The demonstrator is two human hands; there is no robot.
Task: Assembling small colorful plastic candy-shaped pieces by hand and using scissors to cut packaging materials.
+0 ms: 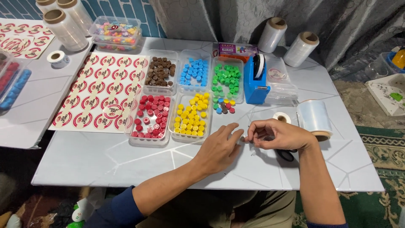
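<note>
My left hand (219, 147) rests on the white table (105, 160), fingers stretched toward my right hand (276, 134). The fingertips of both hands meet near the table's middle, pinching something too small to make out. Black scissors (287, 155) lie half hidden under my right hand. In front of my hands stand clear trays of small round pieces: red (151, 116), yellow (192, 115), brown (160, 71), blue (194, 71) and green (227, 77). A few loose pieces (223, 107) lie beside the yellow tray.
A blue tape dispenser (256, 80) stands right of the green tray. A clear film roll (314, 119) and small tape roll (281, 117) lie by my right hand. A sheet of round stickers (99, 90) lies left. More film rolls (287, 40) stand at the back.
</note>
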